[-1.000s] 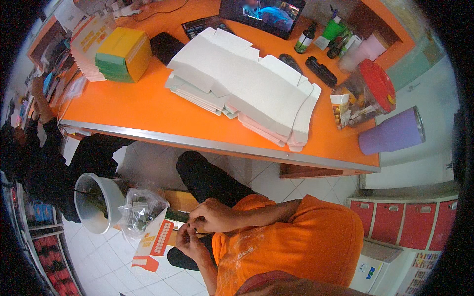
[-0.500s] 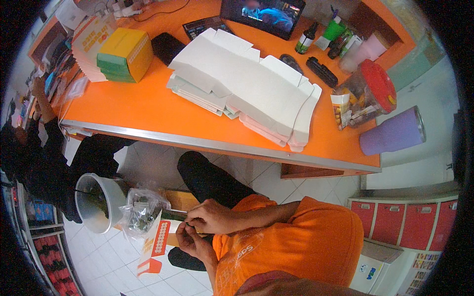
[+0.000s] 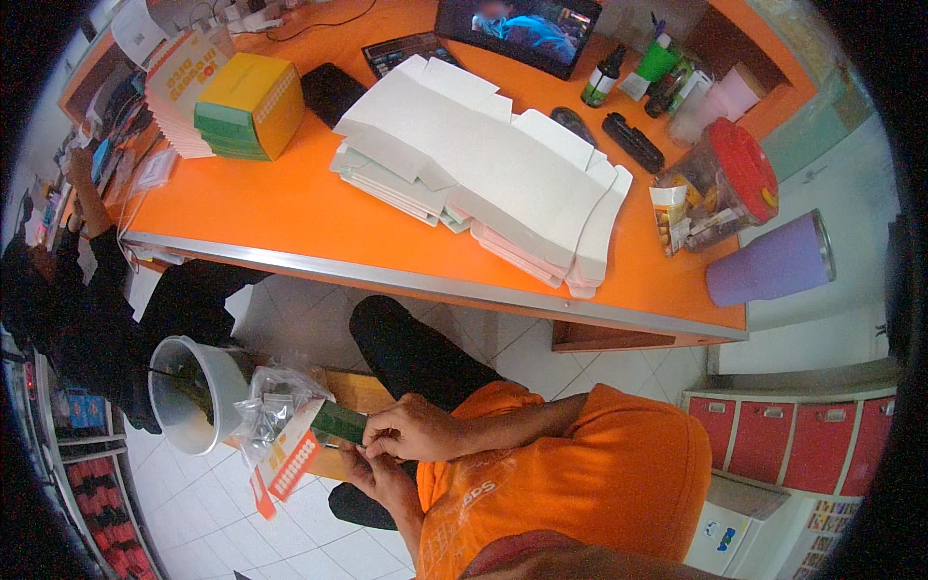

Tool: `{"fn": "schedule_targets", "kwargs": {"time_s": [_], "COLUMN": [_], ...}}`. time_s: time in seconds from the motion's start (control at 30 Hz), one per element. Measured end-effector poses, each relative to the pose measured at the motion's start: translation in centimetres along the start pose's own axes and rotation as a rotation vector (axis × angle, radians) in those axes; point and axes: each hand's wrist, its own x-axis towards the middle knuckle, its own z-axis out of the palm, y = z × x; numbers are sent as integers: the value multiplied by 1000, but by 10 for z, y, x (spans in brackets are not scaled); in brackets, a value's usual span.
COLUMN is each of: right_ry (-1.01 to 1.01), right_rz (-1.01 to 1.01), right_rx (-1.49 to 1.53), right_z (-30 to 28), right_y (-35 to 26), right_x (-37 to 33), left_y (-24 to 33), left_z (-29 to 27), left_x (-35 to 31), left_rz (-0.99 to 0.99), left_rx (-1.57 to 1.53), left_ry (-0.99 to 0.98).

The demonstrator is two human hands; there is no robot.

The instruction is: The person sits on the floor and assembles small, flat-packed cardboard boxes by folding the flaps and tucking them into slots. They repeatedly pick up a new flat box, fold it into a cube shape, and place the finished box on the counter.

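Note:
My right hand (image 3: 416,428) and my left hand (image 3: 377,476) are close together in front of my orange shirt, fingers bent and pinched. Whatever is between their fingertips is too small or hidden to make out. Beside the fingertips, a dark green flat-sided piece (image 3: 338,422) reaches toward a white-and-orange printed carton (image 3: 295,456). I cannot tell whether the two are joined. The carton stands tilted by a clear plastic bag (image 3: 261,418) with small packets inside, over a wooden bench (image 3: 360,392).
A white bucket (image 3: 228,387) stands left of the bag. An orange desk (image 3: 242,208) ahead carries white folded cartons (image 3: 483,145), a yellow-green box (image 3: 253,106), a red-lidded jar (image 3: 739,164) and a purple tumbler (image 3: 773,259). Another person (image 3: 92,319) is at the far left.
The printed carton has shifted up and left and tilted differently. More of the dark green piece shows beside my fingers. My hands have moved only slightly.

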Motion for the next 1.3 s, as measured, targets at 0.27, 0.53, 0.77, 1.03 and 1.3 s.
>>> {"fn": "schedule_targets", "kwargs": {"time_s": [0.27, 0.53, 0.77, 1.03, 1.3], "right_ry": [33, 131, -94, -99, 32], "right_rz": [-45, -210, -417, -774, -461], "right_rx": [-142, -82, 16, -450, -308], "right_z": [-2, 1, -12, -12, -19], "right_y": [-1, 19, 1, 32, 12], "right_x": [9, 20, 12, -8, 16], "left_y": [-14, 18, 36, 62, 63], "left_z": [-20, 4, -28, -39, 12], "left_x": [20, 12, 33, 46, 5], "left_rz": [-107, -81, -206, -501, 208], "left_rx": [-202, -276, -281, -875, 75], "left_ry": [-150, -91, -64, -199, -43]}}
